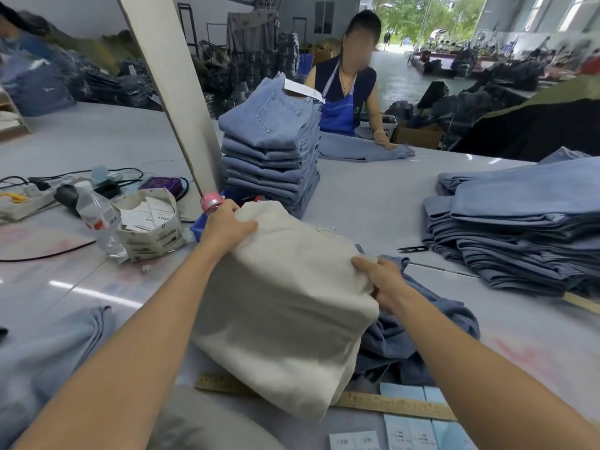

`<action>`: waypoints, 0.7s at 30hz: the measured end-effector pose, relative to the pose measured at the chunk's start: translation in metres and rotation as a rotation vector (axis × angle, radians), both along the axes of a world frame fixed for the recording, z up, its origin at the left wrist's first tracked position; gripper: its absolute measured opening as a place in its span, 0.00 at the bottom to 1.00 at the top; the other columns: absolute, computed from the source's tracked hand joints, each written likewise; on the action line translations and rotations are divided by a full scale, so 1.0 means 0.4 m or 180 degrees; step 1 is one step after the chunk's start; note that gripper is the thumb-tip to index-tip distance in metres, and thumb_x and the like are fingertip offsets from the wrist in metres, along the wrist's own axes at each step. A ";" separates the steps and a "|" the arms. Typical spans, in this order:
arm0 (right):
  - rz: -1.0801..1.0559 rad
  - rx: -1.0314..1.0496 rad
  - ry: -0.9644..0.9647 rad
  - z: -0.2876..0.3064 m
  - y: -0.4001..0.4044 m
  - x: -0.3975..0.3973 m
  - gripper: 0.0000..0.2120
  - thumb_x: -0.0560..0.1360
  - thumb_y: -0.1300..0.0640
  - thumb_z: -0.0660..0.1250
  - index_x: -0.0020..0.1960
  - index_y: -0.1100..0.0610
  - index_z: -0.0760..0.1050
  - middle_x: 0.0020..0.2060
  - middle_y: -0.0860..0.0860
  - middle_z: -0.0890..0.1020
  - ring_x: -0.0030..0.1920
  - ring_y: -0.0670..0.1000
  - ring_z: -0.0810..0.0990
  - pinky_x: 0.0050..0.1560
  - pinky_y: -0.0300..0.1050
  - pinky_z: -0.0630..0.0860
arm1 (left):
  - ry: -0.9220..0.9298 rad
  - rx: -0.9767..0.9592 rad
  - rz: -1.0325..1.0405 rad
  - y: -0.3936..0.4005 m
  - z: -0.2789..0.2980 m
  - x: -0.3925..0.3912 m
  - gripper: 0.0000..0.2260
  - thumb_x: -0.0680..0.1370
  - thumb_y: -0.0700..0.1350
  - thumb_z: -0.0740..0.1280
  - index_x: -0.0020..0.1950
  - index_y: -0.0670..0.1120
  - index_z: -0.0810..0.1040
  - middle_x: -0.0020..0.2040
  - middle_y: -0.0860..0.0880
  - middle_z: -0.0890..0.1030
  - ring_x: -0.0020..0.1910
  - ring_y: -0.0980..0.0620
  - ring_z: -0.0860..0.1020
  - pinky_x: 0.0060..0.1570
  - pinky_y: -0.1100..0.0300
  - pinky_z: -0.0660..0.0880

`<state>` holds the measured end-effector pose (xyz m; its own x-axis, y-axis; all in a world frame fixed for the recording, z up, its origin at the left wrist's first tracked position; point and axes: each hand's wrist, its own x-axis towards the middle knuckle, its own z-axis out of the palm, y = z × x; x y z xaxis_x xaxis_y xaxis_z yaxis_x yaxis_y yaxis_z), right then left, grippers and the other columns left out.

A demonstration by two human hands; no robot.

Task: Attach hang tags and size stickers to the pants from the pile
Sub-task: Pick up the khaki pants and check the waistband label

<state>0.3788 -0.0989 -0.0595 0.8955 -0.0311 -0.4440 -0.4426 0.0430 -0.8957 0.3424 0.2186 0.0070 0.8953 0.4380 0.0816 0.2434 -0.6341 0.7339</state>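
Folded cream pants (285,297) are held up over the table in front of me. My left hand (227,224) grips their far left corner and my right hand (380,280) grips their right edge. Under them lies a crumpled pair of blue jeans (422,336). Light blue hang tags (418,423) and white size stickers (354,440) lie at the near table edge. A paper box (149,225) of white tags stands to the left.
A tall stack of folded jeans (272,151) stands ahead, another pile (519,222) at the right. A wooden ruler (389,405), thread snips (412,249), a water bottle (99,219) and a power strip (29,198) lie on the table. A person (350,89) works opposite.
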 end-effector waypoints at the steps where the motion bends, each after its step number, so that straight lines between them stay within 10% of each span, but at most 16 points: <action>1: 0.0105 -0.0220 0.0027 -0.006 0.003 0.008 0.18 0.75 0.53 0.76 0.59 0.61 0.78 0.51 0.59 0.85 0.50 0.61 0.84 0.55 0.62 0.82 | 0.0143 0.0165 -0.0004 -0.002 0.005 0.011 0.17 0.72 0.52 0.75 0.53 0.51 0.71 0.58 0.43 0.79 0.53 0.42 0.76 0.49 0.52 0.71; 7: 0.0185 -0.0523 -0.0018 0.008 0.030 0.076 0.40 0.70 0.48 0.80 0.74 0.61 0.67 0.57 0.55 0.80 0.52 0.57 0.80 0.50 0.52 0.79 | 0.0693 0.1398 -0.0150 -0.039 -0.011 0.013 0.23 0.77 0.61 0.64 0.66 0.49 0.68 0.65 0.42 0.78 0.62 0.39 0.78 0.49 0.48 0.68; 12: 0.0617 -0.2218 -0.0516 0.035 0.046 0.120 0.26 0.70 0.38 0.76 0.36 0.59 0.70 0.32 0.52 0.75 0.38 0.56 0.77 0.30 0.44 0.67 | -0.0819 0.2235 0.0075 -0.088 -0.091 -0.085 0.13 0.78 0.49 0.72 0.56 0.41 0.78 0.47 0.38 0.82 0.44 0.36 0.80 0.40 0.46 0.77; 15: 0.0869 -0.1683 -0.0225 0.074 0.069 0.134 0.32 0.67 0.32 0.76 0.44 0.62 0.76 0.36 0.54 0.81 0.34 0.54 0.78 0.28 0.40 0.71 | -0.1755 0.2555 0.0168 -0.099 -0.139 -0.126 0.12 0.71 0.36 0.78 0.52 0.40 0.81 0.42 0.40 0.81 0.37 0.39 0.79 0.34 0.49 0.77; 21: 0.0912 -0.0554 -0.0115 0.081 0.076 0.140 0.39 0.60 0.41 0.84 0.62 0.60 0.76 0.56 0.53 0.80 0.46 0.51 0.81 0.37 0.44 0.78 | -0.2741 0.2542 -0.0305 -0.096 -0.225 -0.162 0.10 0.81 0.36 0.62 0.61 0.41 0.76 0.58 0.39 0.81 0.56 0.41 0.77 0.53 0.49 0.73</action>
<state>0.4346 -0.0685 -0.0270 0.8939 0.1515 -0.4219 -0.3824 -0.2336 -0.8940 0.2777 0.1804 -0.0832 0.4374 -0.0770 0.8960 -0.2121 -0.9771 0.0196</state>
